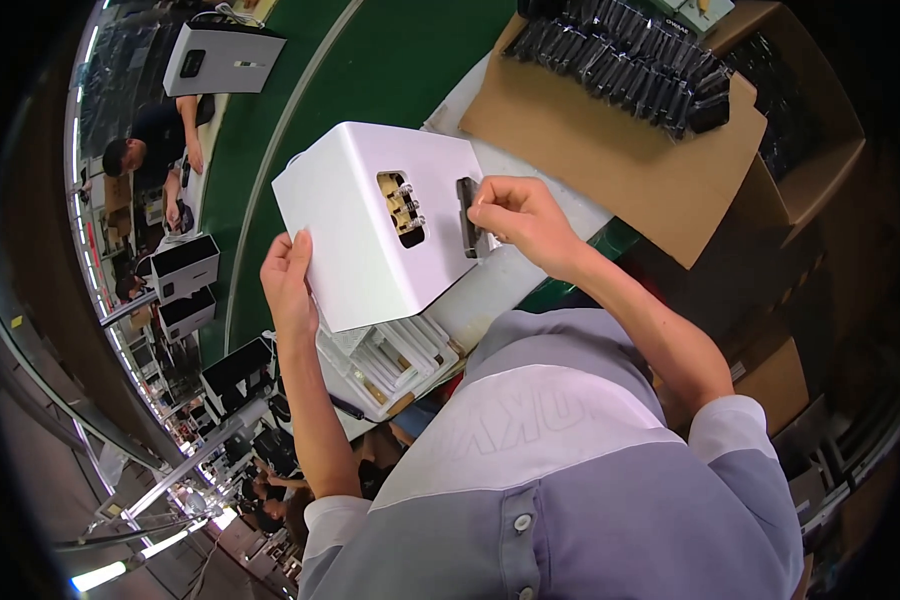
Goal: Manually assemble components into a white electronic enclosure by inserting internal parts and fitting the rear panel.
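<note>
Right hand [518, 215]: fingertips pinched on a small dark plastic clip [467, 215], pressed against the white housing [370, 225] at frame centre. Left hand [288, 280]: curled closed around the housing's lower-left edge, by which it is steadied. A rectangular opening [402, 208] with brass terminals is seen beside the clip. The clip is best kept square and seated evenly. Bagged black parts [620, 60] are stocked on cardboard, upper right.

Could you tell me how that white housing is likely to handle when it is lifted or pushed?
The white housing looks stiff: its flat panels hold their shape between the left hand and right hand. Its smooth surface may be slippery. Two-handed support suggests some bulk or weight.
</note>
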`<state>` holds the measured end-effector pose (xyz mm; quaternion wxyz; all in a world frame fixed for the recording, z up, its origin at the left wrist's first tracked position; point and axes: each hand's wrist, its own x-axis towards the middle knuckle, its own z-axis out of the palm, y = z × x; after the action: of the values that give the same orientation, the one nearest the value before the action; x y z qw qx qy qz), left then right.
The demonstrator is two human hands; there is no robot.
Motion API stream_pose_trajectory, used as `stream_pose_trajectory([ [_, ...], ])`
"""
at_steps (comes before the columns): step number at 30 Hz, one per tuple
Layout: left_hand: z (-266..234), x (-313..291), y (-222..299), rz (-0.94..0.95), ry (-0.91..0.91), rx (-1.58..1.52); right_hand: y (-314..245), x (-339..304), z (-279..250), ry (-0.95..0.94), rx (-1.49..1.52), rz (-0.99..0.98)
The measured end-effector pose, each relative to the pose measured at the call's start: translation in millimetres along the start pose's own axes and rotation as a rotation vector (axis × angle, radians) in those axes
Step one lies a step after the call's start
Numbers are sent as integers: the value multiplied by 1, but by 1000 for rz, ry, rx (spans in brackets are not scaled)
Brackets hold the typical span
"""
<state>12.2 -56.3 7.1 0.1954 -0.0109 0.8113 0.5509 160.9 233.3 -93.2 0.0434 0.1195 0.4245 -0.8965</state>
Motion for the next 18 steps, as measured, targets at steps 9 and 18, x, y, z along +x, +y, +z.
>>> stream_pose_trajectory([
  [9,45,13,19,171,-30,165,-4,39,19,-145,-111,-98],
  [18,40,16,13,141,1,138,-20,46,34,-162,-271,-107],
])
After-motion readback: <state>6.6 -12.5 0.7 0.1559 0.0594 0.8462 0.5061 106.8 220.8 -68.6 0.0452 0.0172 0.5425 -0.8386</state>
